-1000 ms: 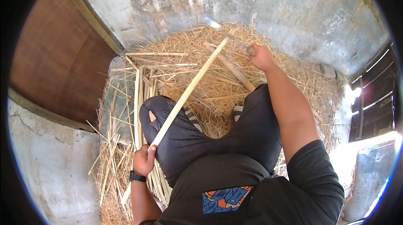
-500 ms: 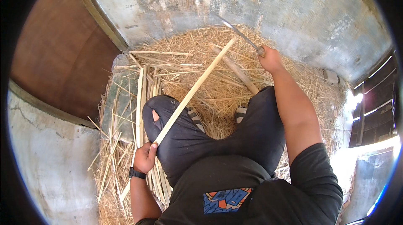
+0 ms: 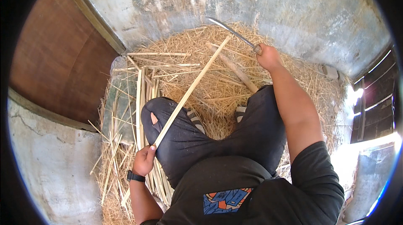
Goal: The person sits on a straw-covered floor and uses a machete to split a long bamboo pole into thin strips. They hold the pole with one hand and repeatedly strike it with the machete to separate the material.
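Note:
My left hand (image 3: 144, 160) is closed on the near end of a long, pale strip of split bamboo or wood (image 3: 189, 92). The strip slants over my left thigh, its far end raised toward the wall. My right hand (image 3: 269, 57) grips the handle of a machete (image 3: 233, 32), arm stretched forward. Its long, slightly curved blade points up and left, passing just beside the strip's far tip; whether they touch I cannot tell. Under them a round wooden stick (image 3: 235, 69) lies on the straw, one end near my right knee.
Several more pale strips (image 3: 140, 103) lie left of my left leg, and others cross on the straw (image 3: 201, 40) ahead. A weathered wall (image 3: 189, 4) curves round the front. A brown door panel (image 3: 58, 53) stands at left, dark slatted boards (image 3: 375, 99) at right, a small block (image 3: 330, 72) by the wall.
The machete and my right hand have shifted slightly left in the picture, as has the strip's far end. Both hands keep their holds.

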A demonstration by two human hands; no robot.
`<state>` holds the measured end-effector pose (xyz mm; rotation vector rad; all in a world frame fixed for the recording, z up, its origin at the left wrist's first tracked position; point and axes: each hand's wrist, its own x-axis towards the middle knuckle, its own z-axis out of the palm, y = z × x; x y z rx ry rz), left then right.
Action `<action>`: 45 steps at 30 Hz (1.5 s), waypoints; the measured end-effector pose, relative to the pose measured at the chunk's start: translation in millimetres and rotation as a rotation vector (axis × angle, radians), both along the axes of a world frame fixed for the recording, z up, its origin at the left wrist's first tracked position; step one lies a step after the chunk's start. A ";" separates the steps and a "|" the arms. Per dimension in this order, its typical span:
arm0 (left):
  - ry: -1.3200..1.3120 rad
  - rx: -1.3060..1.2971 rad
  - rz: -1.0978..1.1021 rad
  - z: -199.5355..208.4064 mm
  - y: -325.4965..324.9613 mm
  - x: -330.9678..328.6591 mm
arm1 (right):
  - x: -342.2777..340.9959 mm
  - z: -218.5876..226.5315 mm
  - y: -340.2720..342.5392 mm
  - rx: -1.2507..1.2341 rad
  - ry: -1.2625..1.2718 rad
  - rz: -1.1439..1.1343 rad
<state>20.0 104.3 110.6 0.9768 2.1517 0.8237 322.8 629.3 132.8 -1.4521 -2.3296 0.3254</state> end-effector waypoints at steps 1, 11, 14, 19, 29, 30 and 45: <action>-0.008 0.011 0.012 1.9 -1.2 2.0 | -4.1 12.3 -10.2 -0.023 -0.022 0.036; 0.145 0.080 -0.017 -2.6 0.9 7.0 | -3.5 7.2 -3.6 0.008 0.052 -0.020; 0.143 0.092 -0.007 1.4 2.9 11.3 | -6.3 18.6 -15.3 0.059 -0.021 0.156; 0.074 0.120 -0.017 -13.5 -2.5 1.6 | -24.2 32.5 -35.2 0.256 -0.130 0.434; 0.182 0.086 -0.018 -1.0 2.2 7.6 | -15.9 29.2 -31.3 0.006 -0.029 0.206; 0.160 0.089 -0.012 -4.3 0.8 6.6 | -17.9 31.7 -34.4 0.059 -0.070 0.266; 0.401 0.109 -0.002 -6.0 2.5 17.4 | -19.3 28.7 -34.3 0.098 -0.109 0.397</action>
